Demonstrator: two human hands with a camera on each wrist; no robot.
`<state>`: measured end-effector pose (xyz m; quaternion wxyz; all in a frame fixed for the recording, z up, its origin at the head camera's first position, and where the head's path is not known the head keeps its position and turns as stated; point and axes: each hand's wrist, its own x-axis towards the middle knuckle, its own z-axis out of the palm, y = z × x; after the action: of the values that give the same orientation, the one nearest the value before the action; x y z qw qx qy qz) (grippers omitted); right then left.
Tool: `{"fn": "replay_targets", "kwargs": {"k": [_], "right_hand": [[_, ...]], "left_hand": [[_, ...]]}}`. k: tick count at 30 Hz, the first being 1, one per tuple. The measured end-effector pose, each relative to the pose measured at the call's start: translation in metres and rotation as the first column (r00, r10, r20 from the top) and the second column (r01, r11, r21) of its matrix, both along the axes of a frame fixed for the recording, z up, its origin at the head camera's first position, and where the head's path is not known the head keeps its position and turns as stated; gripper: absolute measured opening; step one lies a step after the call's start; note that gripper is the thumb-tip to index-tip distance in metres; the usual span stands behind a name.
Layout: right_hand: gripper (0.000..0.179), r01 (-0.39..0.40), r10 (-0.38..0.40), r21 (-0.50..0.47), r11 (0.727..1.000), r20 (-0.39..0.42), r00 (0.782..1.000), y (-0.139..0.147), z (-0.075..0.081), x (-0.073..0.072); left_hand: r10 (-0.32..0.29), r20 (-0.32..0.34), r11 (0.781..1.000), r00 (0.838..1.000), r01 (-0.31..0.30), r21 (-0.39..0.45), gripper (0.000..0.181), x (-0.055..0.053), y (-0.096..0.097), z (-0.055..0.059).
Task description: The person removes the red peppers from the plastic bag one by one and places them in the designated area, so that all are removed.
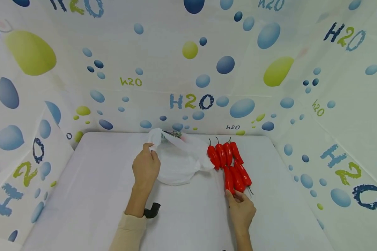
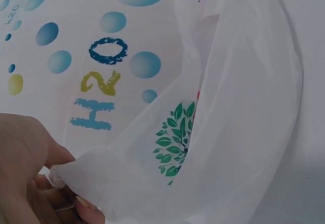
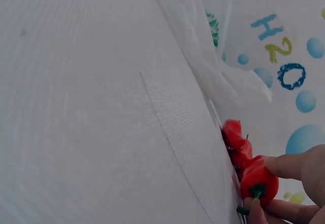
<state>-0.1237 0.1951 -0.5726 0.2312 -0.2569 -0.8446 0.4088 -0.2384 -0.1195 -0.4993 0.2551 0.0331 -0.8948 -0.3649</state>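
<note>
A white plastic bag point(image 1: 176, 167) with a green leaf print point(image 2: 175, 142) lies at the middle back of the table. My left hand point(image 1: 146, 164) pinches the left edge of its mouth and holds it up, so the bag gapes. On the right, my right hand point(image 1: 242, 209) grips the stem end of a red pepper point(image 3: 260, 181) between thumb and fingers. That pepper is the nearest left one of a front row. Other red peppers point(image 1: 220, 153) lie side by side behind it, close to the bag's right side.
A white cloth covers the table point(image 1: 188, 216). Behind it rises a white curtain point(image 1: 163, 52) printed with drops and H2O lettering, which also hangs at both sides. A black strap end point(image 1: 152, 211) sticks out by the left wrist.
</note>
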Motion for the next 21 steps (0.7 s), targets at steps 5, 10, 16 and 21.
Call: {"fn": "replay_targets", "kwargs": {"k": [5,10,16,21], "right_hand": [[0.039,0.009,-0.009,0.002,1.000,-0.005,1.000,0.0022,-0.0044,-0.0023],[0.036,0.013,-0.013,-0.008,1.000,0.002,1.000,0.0039,-0.0079,-0.0040],[0.037,0.024,-0.024,-0.004,1.000,0.010,1.000,0.0032,-0.0076,-0.0038],[0.038,0.038,-0.037,-0.011,0.999,0.009,0.999,0.0016,-0.0066,-0.0036]], "left_hand": [[-0.005,0.005,1.000,1.000,0.005,0.003,0.031,0.0008,0.0005,0.0020],[-0.004,0.020,1.000,1.000,0.004,0.007,0.032,0.0017,0.0011,0.0037],[-0.007,0.027,1.000,1.000,0.007,0.009,0.032,0.0020,0.0015,0.0041],[-0.007,0.036,1.000,0.999,0.007,0.010,0.032,0.0026,0.0010,0.0046]]}}
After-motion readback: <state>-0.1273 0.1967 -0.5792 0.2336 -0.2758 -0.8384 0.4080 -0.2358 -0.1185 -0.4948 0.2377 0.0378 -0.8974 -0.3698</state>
